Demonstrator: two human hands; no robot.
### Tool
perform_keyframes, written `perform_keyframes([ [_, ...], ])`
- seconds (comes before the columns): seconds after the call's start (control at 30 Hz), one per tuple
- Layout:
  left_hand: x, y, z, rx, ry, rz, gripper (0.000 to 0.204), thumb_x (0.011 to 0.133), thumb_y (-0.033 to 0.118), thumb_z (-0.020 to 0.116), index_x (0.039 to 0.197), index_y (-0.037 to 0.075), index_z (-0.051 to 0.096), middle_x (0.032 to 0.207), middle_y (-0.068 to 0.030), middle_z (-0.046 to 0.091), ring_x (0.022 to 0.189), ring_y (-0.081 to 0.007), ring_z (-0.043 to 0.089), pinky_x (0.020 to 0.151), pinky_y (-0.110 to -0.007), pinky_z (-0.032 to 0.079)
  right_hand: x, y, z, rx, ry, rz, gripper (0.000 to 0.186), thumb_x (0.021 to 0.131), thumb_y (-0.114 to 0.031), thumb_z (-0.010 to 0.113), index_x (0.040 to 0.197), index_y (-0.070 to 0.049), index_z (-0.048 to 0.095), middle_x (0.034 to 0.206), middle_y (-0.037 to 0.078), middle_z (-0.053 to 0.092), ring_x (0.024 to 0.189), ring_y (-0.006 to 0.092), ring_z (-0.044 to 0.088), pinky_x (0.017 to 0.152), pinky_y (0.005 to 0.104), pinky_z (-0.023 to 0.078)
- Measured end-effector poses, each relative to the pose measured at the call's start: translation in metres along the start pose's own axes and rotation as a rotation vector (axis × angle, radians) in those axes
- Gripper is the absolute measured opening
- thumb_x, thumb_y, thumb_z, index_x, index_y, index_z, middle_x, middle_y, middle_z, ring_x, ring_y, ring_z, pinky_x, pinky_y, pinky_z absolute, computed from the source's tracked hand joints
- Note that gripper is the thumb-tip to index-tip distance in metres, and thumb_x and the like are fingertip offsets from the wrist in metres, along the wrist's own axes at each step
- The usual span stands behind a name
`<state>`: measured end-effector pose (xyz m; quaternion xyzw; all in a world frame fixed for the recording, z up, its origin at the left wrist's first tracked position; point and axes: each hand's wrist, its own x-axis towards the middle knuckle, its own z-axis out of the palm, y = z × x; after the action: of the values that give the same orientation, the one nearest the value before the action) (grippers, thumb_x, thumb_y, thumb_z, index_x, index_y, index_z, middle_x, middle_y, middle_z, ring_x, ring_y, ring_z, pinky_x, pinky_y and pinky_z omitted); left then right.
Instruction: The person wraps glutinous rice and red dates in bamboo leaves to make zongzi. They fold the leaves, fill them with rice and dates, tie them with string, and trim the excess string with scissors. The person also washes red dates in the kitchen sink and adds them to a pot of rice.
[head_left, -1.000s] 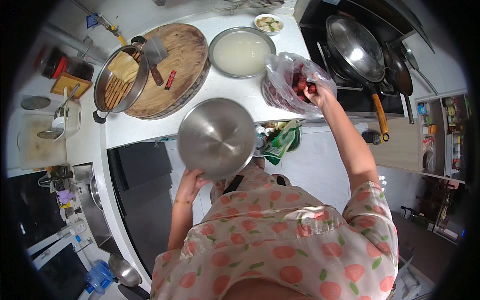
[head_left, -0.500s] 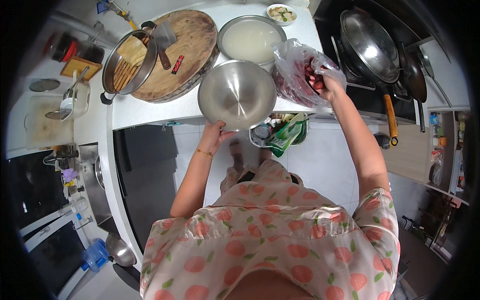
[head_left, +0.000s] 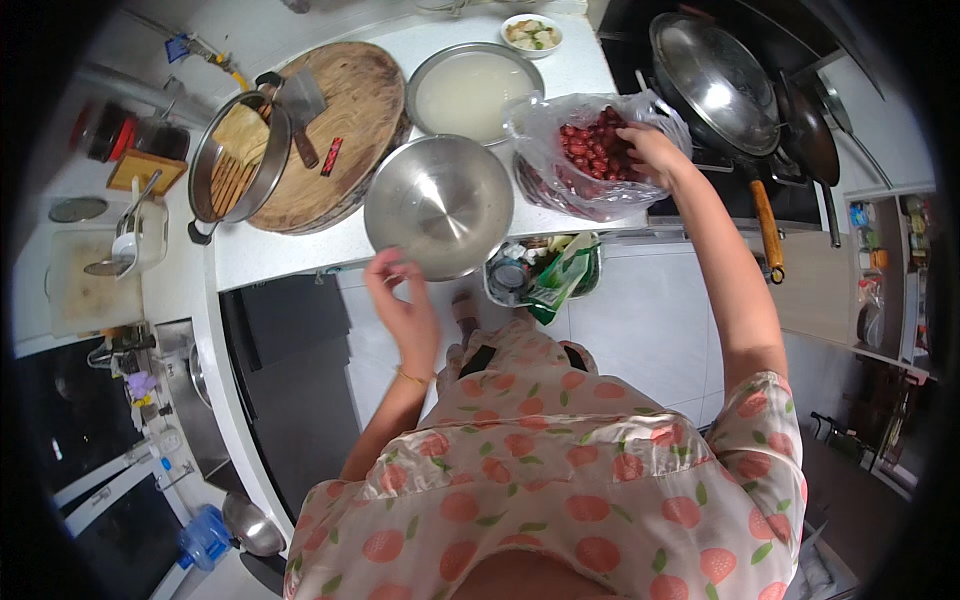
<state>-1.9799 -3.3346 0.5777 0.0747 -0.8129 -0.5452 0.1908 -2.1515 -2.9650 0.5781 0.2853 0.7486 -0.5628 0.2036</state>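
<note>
A steel bowl rests at the counter's front edge, its inside bare. My left hand is just off its near rim, fingers loosely curved and apart, holding nothing; it is a little blurred. To the right, a clear plastic bag stands with its mouth spread, showing many dark red dates. My right hand is at the right side of the bag's mouth, its fingers closed on the plastic beside the dates; the fingertips are partly hidden.
Behind the bowl stands a pan of cloudy liquid and a small bowl of food. A round chopping board with a cleaver lies left, beside a steel pot. A lidded wok sits right. A bin is below.
My left hand has let go of the steel bowl's rim and drawn back. The bag's mouth has opened wider, baring the dates, with my right hand shifted to its right side.
</note>
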Motion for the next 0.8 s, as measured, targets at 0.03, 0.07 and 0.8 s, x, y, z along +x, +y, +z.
perform_keyframes([
  [0.03,-0.009,0.026,0.028,-0.153,-0.091,0.072,0.031,0.096,0.005,0.058,0.125,0.002,0.051,0.114,-0.0106,0.06,0.106,-0.0178,0.057,0.092,-0.03,0.046,0.006,-0.001,0.0,0.03,0.016,0.007,0.04,0.096,-0.029,0.053,0.129,-0.006,0.055,0.133,0.013,0.055,0.118,0.0255,0.052,0.096,0.0438,0.041],
  [0.07,-0.012,0.047,0.052,-0.117,-0.339,0.371,0.031,0.097,0.002,0.054,0.128,0.0,0.049,0.116,-0.0124,0.061,0.109,-0.0197,0.058,0.095,-0.032,0.046,0.015,-0.001,0.004,0.046,-0.013,-0.001,0.043,0.095,-0.029,0.055,0.132,-0.007,0.053,0.137,0.013,0.051,0.126,0.0259,0.046,0.102,0.0449,0.037],
  [0.8,0.11,-0.023,0.336,-0.274,-0.684,-0.889,0.024,0.092,0.016,0.048,0.108,0.008,0.064,0.085,-0.0119,0.066,0.082,-0.0313,0.065,0.08,-0.051,0.05,0.116,0.029,0.028,-0.56,0.074,-0.148,0.098,0.08,-0.072,0.055,0.153,-0.01,0.029,0.157,0.027,0.017,0.144,0.0424,0.024,0.118,0.0459,0.021],
])
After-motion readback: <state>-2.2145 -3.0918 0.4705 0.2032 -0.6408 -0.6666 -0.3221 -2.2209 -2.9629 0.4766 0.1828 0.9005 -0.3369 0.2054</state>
